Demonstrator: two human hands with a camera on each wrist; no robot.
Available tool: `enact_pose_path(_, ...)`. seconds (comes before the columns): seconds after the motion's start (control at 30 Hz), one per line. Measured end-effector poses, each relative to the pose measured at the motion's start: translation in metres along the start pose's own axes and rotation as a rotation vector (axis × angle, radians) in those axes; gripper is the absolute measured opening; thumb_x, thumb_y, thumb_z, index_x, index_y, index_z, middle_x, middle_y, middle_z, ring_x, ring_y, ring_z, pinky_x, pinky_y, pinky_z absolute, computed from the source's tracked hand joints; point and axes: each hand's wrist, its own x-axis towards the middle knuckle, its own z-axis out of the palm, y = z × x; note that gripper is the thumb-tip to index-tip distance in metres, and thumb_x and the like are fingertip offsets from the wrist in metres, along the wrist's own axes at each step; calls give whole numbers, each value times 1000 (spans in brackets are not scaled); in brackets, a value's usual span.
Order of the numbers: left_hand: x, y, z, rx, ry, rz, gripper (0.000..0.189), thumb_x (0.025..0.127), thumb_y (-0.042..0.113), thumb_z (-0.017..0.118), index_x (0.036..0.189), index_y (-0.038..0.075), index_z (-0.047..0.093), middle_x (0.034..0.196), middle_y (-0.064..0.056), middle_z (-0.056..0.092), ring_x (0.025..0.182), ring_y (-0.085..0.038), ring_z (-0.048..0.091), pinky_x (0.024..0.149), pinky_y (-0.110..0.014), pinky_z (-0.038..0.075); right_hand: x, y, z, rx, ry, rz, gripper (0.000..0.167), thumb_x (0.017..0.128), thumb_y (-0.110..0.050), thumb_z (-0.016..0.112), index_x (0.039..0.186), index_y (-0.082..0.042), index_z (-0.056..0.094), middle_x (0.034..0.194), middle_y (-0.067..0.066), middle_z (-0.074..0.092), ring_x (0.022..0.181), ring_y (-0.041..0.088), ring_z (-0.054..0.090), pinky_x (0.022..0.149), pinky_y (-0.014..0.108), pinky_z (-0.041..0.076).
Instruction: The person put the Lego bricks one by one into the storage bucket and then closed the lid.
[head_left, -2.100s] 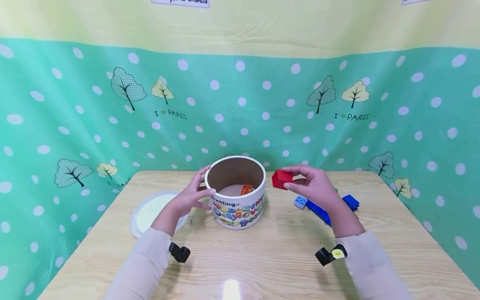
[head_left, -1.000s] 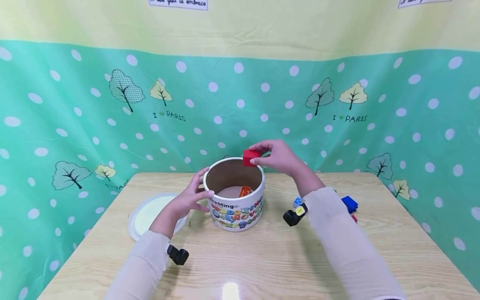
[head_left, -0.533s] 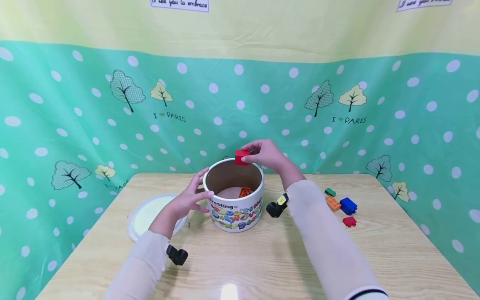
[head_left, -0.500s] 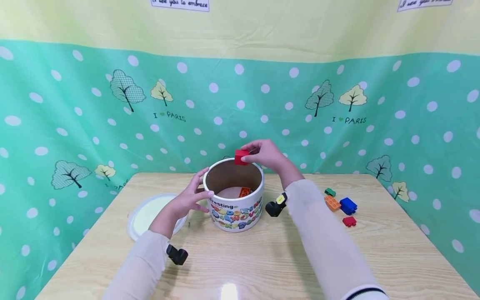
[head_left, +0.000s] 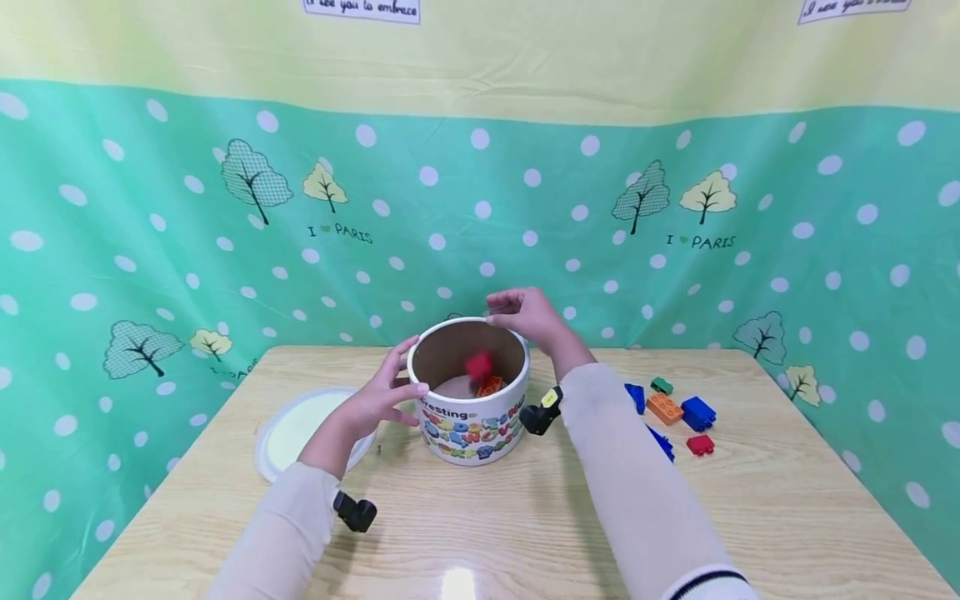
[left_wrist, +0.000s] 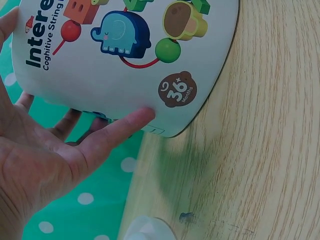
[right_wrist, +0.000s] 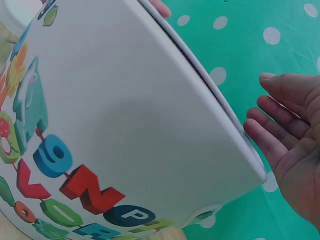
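A round white bucket [head_left: 480, 437] printed with colourful letters stands on the table. My left hand [head_left: 378, 392] rests against its left side and rim, fingers spread; in the left wrist view, the straight fingers of my left hand [left_wrist: 45, 155] touch the printed wall. A blurred red brick [head_left: 478, 365] is inside the bucket, apart from both hands. Near it lies an orange brick [head_left: 491, 386]. Over the back right rim hovers my right hand [head_left: 527, 317], holding nothing. The right wrist view shows the loose fingers of my right hand [right_wrist: 295, 130] beside the rim.
Right of the bucket lie an orange brick [head_left: 664, 407], a blue brick [head_left: 698, 412], a small red brick [head_left: 701, 444], a green brick [head_left: 662, 385] and dark blue pieces [head_left: 634, 397], partly behind my right sleeve. A white lid [head_left: 300, 429] lies at left. A polka-dot curtain [head_left: 480, 242] hangs behind.
My right hand carried the red brick left over the bucket and has let go; the brick is now lower, inside it. The left hand stays in place.
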Motion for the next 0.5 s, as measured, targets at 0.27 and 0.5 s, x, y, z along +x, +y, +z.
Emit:
enact_pose_path(0.27,4,-3,3,-1,-11,12,86,91,27,67,154,36,9,156,-18,13,136,-49,25,80,-63,51,-9,5,-4,31,29,-13,36,90,-13,71,124,-5,64,122,12,64,111,24,60,96,37,49)
enact_pose_path(0.5,3,-3,-1,-1,-13,6,86,91,26,66,154,36,9,156,-19,12,136,-49,26,80,-64,51,-19,7,-6,15,42,-44,40,89,-18,72,126,-7,63,126,11,61,109,23,58,93,40,51)
